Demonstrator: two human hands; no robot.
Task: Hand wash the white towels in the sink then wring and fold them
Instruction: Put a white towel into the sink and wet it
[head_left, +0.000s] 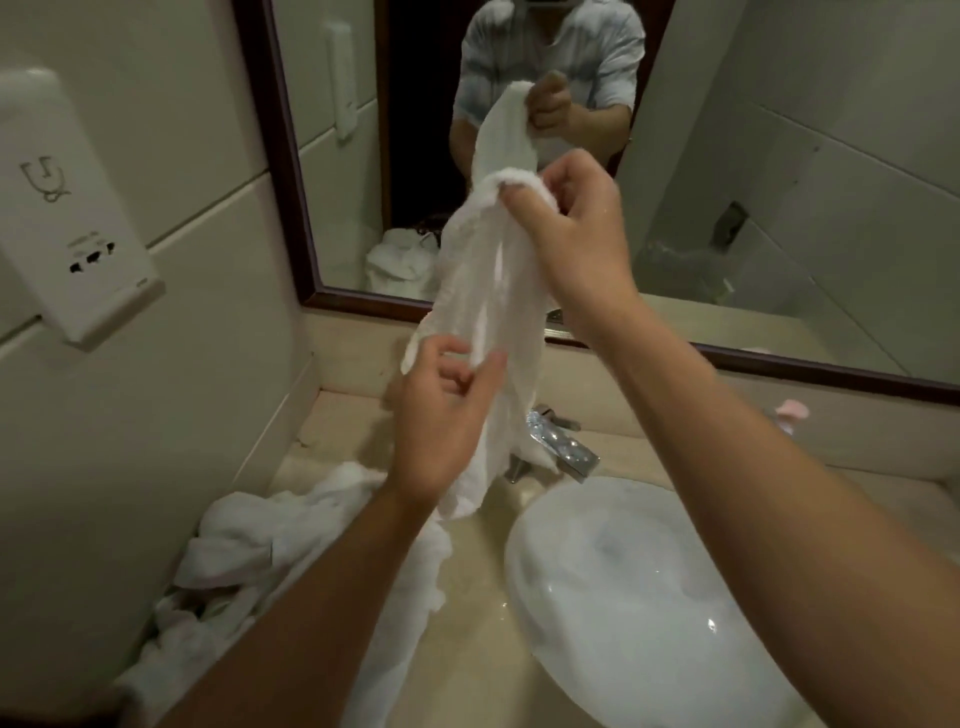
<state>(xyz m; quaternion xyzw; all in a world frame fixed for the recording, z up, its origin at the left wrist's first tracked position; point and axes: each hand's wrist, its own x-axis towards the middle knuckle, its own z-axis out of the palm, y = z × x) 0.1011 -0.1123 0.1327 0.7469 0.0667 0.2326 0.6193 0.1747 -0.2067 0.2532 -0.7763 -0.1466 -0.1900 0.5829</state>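
A white towel (483, 291) hangs lengthwise in the air above the counter, left of the sink (649, 597). My right hand (571, 234) grips its top end, fingers curled round the bunched cloth. Lower down, my left hand (441, 410) pinches a side edge of the same towel between thumb and fingers. The towel's bottom end dangles just above the counter beside the faucet (561, 447). The white oval sink holds cloudy, soapy water.
A heap of other white towels (270, 540) lies on the beige counter (483, 582) at the left, against the wall. A wall dispenser (67, 208) hangs at the far left. The framed mirror (779, 182) reflects the person. A pink item (792, 410) sits at the counter's back right.
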